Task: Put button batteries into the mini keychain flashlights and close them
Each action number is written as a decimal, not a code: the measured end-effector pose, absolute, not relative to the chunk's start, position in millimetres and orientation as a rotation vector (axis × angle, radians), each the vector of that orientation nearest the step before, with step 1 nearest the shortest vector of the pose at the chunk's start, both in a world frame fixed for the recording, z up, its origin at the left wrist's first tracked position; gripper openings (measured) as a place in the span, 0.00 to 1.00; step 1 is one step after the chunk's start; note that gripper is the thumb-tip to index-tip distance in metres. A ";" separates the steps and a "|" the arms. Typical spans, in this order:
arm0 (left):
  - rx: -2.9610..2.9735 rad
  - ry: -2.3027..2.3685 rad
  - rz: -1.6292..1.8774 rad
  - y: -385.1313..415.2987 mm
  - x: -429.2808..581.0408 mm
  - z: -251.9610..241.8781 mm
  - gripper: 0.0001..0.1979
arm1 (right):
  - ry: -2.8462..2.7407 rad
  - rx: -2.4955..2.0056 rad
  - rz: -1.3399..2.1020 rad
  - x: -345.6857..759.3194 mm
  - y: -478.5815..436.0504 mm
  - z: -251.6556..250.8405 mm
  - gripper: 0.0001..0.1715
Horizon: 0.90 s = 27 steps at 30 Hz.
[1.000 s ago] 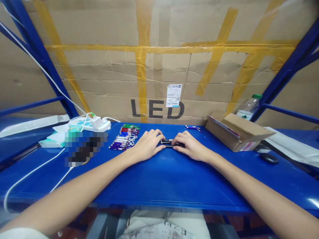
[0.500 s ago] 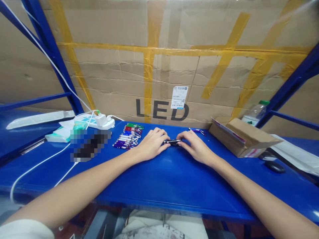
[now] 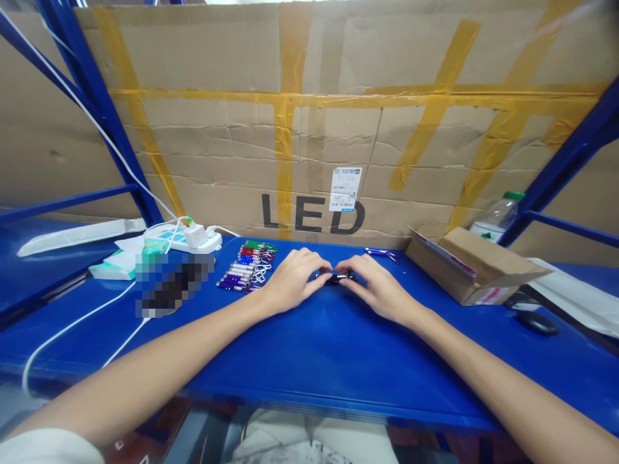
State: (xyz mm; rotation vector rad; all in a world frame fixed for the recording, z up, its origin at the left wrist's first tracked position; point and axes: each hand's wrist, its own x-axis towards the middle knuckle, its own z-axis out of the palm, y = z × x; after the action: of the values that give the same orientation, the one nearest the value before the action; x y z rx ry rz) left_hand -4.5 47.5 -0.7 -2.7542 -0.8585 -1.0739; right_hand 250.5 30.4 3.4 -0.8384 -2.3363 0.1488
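From the head camera, you have both hands resting on the blue worktop (image 3: 309,348), toward the middle of its back edge. Your left hand (image 3: 290,281) and right hand (image 3: 374,283) meet over a small black keychain torch (image 3: 334,278) that lies on the surface between them. Each grip is clenched on one end of it, fingertips (image 3: 323,270) pinching the barrel, so most of the torch is hidden and you cannot tell from here whether it is one piece or two.

Keep your wrists planted on the worktop, as they are now; that probably gives you the steadiest hold for such a small part. I judge it best to pinch close to the ends and keep the barrel level, so it does not slip out sideways.

Just beside your left hand, toward the back left, lies a row of coloured torches (image 3: 246,265) laid side by side; keep your elbow clear of them. A single purple torch (image 3: 382,253) lies near the back edge behind your right hand, and an open cardboard box (image 3: 476,267) sits toward the back right corner.
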 end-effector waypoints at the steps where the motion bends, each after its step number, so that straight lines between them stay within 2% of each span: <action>1: -2.762 -0.858 -1.066 47.9 -4.5 -1.1 0.07 | -2.330 -0.840 0.153 250.9 30.3 3.4 0.07; 14: -2.841 -0.918 -0.978 44.6 -3.1 1.3 0.09 | -2.315 -0.842 0.236 250.1 26.4 6.0 0.11; 27: -2.826 -0.917 -0.906 46.0 -3.6 1.1 0.08 | -2.311 -0.901 0.262 252.5 29.4 0.1 0.10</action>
State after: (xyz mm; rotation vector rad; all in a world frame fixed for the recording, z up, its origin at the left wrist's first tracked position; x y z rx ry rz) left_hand -3.6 46.0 1.1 -2.8256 -0.9174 -0.9060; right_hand 252.5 29.4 0.1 -0.9009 -2.3111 0.2622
